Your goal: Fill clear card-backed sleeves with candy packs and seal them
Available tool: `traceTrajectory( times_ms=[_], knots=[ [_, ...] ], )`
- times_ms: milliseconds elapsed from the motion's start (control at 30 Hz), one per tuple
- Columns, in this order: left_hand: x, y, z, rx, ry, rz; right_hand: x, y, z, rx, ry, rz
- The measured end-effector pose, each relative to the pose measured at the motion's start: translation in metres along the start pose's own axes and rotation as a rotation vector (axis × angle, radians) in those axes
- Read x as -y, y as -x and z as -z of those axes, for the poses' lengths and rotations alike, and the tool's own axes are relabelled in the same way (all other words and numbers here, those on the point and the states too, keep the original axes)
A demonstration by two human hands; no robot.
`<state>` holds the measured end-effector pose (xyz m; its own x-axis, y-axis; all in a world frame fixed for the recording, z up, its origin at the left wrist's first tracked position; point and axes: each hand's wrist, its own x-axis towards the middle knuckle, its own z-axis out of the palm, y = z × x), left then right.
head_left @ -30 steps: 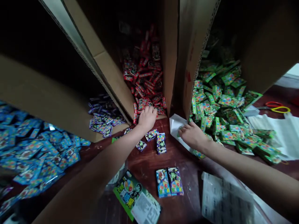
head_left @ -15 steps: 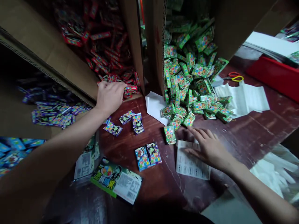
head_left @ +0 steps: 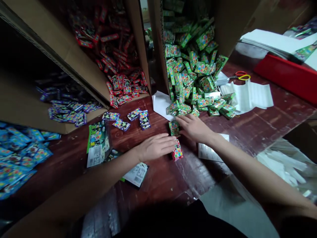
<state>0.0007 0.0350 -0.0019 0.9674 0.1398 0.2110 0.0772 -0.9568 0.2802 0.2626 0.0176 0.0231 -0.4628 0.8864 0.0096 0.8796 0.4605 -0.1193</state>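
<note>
My left hand (head_left: 157, 146) reaches over the middle of the table, its fingers together at the upper left edge of a small red candy box (head_left: 177, 152). The thumb is hidden. Just above, my right hand (head_left: 194, 128) has its bent fingertips on the right side of a small green candy box (head_left: 173, 129). The two boxes lie nearly end to end, the red one nearer to me. The blue and purple boxes seen earlier are out of sight, in the area my left hand covers. Several purple boxes (head_left: 144, 119) lie farther back on the left.
Cartons spill red boxes (head_left: 127, 86), green boxes (head_left: 204, 67) and purple boxes (head_left: 66, 110). Blue boxes (head_left: 22, 148) pile at far left. Printed packages (head_left: 135, 174) lie near my left forearm, a label sheet (head_left: 210, 152) under my right. Scissors (head_left: 240, 76) and a red tray (head_left: 287, 76) are at right.
My left hand has come from the red carton to the table's middle, bringing a red box. My right hand has moved left from the label sheet onto the green box. The view has shifted.
</note>
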Motion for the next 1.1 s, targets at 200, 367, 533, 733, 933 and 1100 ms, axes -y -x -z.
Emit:
traceTrajectory(
  times_ms=[200,367,533,733,933,1100],
  knots=[
    [-0.018,0.022,0.022,-0.046,-0.105,0.344,0.014,-0.012,0.003,0.018,-0.024,0.083],
    [-0.049,0.09,0.053,0.159,0.024,0.554,0.024,0.071,-0.014,0.013,-0.217,0.089],
    [-0.055,0.151,0.051,0.36,-0.01,0.591,0.028,0.098,-0.022,-0.074,-0.364,-0.039],
    [-0.08,0.137,0.035,0.322,-0.012,0.674,0.06,0.058,-0.048,-0.037,-0.152,-0.078],
    [-0.132,0.126,0.026,0.303,0.03,0.877,0.077,0.032,-0.067,0.013,-0.132,0.121],
    [-0.16,0.147,0.02,0.22,-0.008,1.077,0.092,-0.005,-0.057,-0.058,-0.131,0.245]
  ],
)
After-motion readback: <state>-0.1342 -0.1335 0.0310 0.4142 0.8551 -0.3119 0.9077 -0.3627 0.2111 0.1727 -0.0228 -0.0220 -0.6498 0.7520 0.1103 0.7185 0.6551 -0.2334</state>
